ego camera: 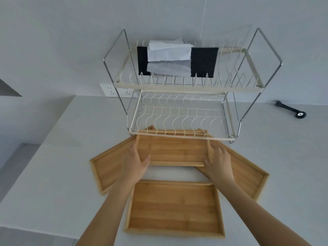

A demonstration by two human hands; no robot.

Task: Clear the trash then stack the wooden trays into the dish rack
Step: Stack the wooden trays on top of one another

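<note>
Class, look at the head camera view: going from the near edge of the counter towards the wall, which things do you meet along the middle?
Nearest wooden tray → held wooden tray, between left hand and right hand → dish rack lower shelf → upper shelf with black and white cloths.

2 bare forearms enter from the bottom edge, with no sleeve showing on either as far as the frame reaches. The left hand (135, 163) and the right hand (219, 163) carry no glove, ring, watch or bracelet that shows. The fingers are slim with short nails, though the picture is too soft for nail detail. Wide-angle distortion makes both arms look long and tapered.
</note>
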